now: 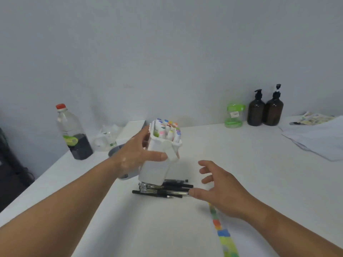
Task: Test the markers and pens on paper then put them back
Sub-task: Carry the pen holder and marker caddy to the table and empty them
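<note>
The white plastic marker case (157, 164), packed with white-barrelled markers (168, 129) whose coloured caps stick out of its open top, sits tilted in the left hand (137, 154). The thumb lies across the near face and the fingers wrap round the far side. Its base is right over a loose heap of black pens (163, 190) on the white table (241, 145), though whether it touches them cannot be told. Full as it is, the case is probably top-heavy, and its smooth, stiff walls look slippery, so a hold round the middle, as here, seems safest; tipped further, the markers could slide out. The pens are thin, light and apt to roll, best gathered by their barrels as a bunch. The right hand (220, 190) holds nothing; its fingers are spread and relaxed, with the thumb tip at the pens' right ends. A strip of coloured swatches (220, 232) runs toward the near edge, which suggests the markers have been tried already. Farther out stand a clear bottle (74, 134) with a red cap and dark liquid, a green-lidded clear jar (233, 115), two brown pump bottles (256, 110) and loose white sheets (315, 140).
</note>
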Motion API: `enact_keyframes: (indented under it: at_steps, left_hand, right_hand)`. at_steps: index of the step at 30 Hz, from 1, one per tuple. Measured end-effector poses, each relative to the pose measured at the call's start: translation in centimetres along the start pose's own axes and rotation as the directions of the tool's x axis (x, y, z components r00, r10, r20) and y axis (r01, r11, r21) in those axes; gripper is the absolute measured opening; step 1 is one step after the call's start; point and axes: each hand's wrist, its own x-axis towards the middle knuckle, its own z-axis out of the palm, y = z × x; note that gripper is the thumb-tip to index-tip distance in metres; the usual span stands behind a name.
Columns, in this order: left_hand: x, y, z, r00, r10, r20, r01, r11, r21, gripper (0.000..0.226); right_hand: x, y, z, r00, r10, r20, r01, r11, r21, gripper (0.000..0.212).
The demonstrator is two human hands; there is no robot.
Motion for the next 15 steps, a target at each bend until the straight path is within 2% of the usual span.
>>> enact_keyframes:
  at_steps: [3, 6, 9, 12, 15]
  left_hand:
    - [-4.8, 1.8, -1.8, 0.998, -0.021, 0.059, 0.002, 0.951, 0.309, 0.095]
    - [-8.3, 2.3, -2.2, 0.994, -0.037, 0.107, -0.038, 0.781, 0.623, 0.106]
    - [-10.2, 2.4, -1.8, 0.982, -0.108, 0.155, -0.055, 0.620, 0.783, 0.128]
    - [-11.0, 2.7, -0.5, 0.969, -0.140, 0.203, -0.139, 0.370, 0.918, 0.131]
    - [-11.1, 3.4, 1.4, 0.954, -0.136, 0.267, -0.252, 0.120, 0.960, 0.124]
  right_hand:
    - [-2.2, -2.7, 2.1, 0.999, -0.006, 0.032, 0.001, 0.989, 0.147, 0.113]
    - [-4.1, -4.8, 5.0, 0.999, -0.030, 0.024, 0.025, 0.984, 0.176, 0.128]
    - [-5.3, -5.5, 7.7, 0.999, -0.044, -0.017, 0.046, 0.987, 0.151, 0.135]
    - [-5.6, -5.6, 9.6, 0.997, -0.070, -0.038, 0.072, 0.995, 0.068, 0.138]
    - [-5.6, -5.7, 10.5, 0.994, -0.099, -0.045, 0.097, 0.995, -0.034, 0.134]
